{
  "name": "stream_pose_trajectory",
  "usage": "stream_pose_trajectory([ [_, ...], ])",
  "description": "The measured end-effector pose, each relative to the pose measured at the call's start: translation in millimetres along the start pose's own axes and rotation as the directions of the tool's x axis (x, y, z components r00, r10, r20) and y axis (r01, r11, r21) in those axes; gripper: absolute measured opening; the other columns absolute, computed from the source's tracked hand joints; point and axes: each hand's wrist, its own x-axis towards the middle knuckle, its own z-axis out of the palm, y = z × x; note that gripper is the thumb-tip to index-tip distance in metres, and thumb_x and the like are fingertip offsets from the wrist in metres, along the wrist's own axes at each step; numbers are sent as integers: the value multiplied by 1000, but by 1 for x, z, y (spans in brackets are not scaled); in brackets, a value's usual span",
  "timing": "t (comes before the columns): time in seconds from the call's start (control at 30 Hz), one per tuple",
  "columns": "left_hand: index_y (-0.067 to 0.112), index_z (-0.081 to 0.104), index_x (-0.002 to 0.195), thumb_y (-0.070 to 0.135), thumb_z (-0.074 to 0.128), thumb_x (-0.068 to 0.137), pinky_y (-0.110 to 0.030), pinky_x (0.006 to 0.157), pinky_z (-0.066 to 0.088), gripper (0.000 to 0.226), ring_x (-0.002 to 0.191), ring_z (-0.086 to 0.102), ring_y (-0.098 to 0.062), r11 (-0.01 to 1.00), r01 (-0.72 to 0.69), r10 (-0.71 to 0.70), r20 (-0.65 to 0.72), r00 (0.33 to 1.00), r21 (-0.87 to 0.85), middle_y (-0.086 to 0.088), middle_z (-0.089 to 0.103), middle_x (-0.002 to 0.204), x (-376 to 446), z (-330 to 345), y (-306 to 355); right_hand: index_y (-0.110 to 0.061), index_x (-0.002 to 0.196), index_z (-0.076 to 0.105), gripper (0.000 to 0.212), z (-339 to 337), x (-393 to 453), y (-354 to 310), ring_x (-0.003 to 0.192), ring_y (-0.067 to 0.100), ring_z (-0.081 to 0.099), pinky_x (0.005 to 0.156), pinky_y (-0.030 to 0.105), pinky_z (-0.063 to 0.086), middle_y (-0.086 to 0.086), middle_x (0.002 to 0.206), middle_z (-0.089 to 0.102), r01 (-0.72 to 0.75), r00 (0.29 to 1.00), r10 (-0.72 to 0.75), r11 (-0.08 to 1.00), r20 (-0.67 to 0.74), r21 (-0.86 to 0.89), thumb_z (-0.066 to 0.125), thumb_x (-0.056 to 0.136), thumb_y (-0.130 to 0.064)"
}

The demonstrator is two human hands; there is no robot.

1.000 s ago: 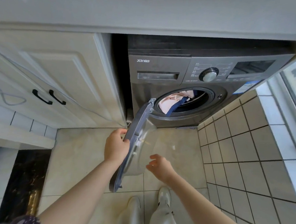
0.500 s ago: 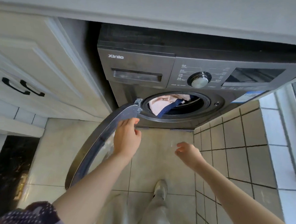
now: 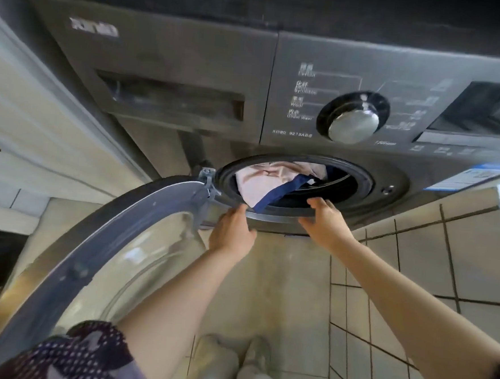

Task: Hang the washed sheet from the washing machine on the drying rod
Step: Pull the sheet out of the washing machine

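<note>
A dark grey front-loading washing machine fills the upper view. Its round door stands swung wide open to the left. Inside the drum opening lies a pale pink sheet with a navy blue band across it. My left hand reaches up at the lower left rim of the opening, its fingertips close to the sheet's hanging corner. My right hand has relaxed fingers at the lower rim of the opening, just right of the sheet. Neither hand holds anything. No drying rod is in view.
A cream cabinet stands to the left of the machine. A tiled wall runs along the right. Beige floor tiles lie below, with my feet near the bottom edge. A silver dial sits on the control panel.
My left hand let go of the door, which now stands fully open. Both hands moved up to the drum opening, and the view moved much closer to the machine.
</note>
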Motion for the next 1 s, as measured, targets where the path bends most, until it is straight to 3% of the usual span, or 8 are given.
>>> stream_pose_trajectory([
  [0.2, 4, 39, 130, 17, 57, 88, -39, 81, 45, 48, 113, 53, -34, 996, 24, -35, -127, 991, -91, -15, 49, 129, 67, 50, 2, -8, 144, 28, 70, 34, 74, 21, 124, 38, 41, 104, 44, 36, 17, 141, 40, 113, 980, -131, 987, -151, -117, 62, 89, -35],
  [0.37, 5, 23, 147, 13, 59, 86, -37, 107, 34, 71, 136, 33, -30, 961, -33, -47, -282, 958, -274, -12, 28, 152, 96, 82, 0, -5, 146, 24, 79, 54, 125, 26, 130, 40, 35, 109, 46, 29, 19, 144, 34, 163, 959, -197, 972, -206, -168, 64, 87, -40],
  [0.53, 4, 25, 146, 11, 60, 84, -42, 110, 34, 71, 135, 34, -28, 838, -7, -175, -281, 944, -546, -16, 34, 147, 113, 99, 0, -2, 148, 14, 91, 78, 155, 30, 137, 40, 25, 114, 49, 19, 20, 149, 29, 203, 948, -248, 954, -201, -220, 65, 85, -42],
  [0.6, 5, 23, 148, 11, 58, 87, -37, 111, 33, 71, 136, 34, -25, 801, -10, -186, -265, 946, -598, -12, 34, 150, 118, 101, -1, -6, 150, 9, 95, 88, 164, 31, 136, 41, 25, 111, 50, 26, 17, 150, 29, 169, 958, -217, 955, -189, -244, 66, 84, -44],
  [0.73, 10, 24, 147, 16, 58, 89, -41, 103, 41, 67, 128, 45, -28, 773, -7, -186, -237, 954, -634, -9, 44, 144, 125, 104, 1, -21, 146, 22, 68, 104, 169, 28, 117, 38, 48, 90, 51, 44, 16, 126, 55, 115, 957, -190, 943, -221, -312, 60, 90, -29],
  [0.83, 12, 33, 142, 26, 61, 87, -40, 96, 45, 63, 120, 51, -30, 763, 43, -223, -201, 954, -645, -9, 54, 134, 127, 102, 4, -19, 121, 51, 28, 114, 155, 24, 100, 35, 58, 77, 43, 50, 12, 110, 61, 261, 916, -319, 934, -242, -244, 49, 93, -18],
  [0.9, 10, 38, 137, 34, 62, 86, -41, 93, 46, 61, 115, 52, -31, 740, 64, -242, -176, 954, -670, -10, 57, 127, 124, 100, 5, -14, 109, 58, 21, 118, 135, 25, 91, 34, 60, 67, 40, 51, 11, 101, 62, 357, 882, -392, 918, -263, -172, 51, 90, -12],
  [1.0, 10, 40, 135, 44, 65, 82, -43, 94, 44, 68, 115, 50, -31, 766, 52, -231, -199, 953, -641, -13, 56, 124, 113, 96, 8, -9, 108, 63, 25, 118, 99, 31, 84, 33, 55, 59, 39, 47, 9, 92, 61, 463, 849, -472, 881, -238, -97, 57, 83, -6],
])
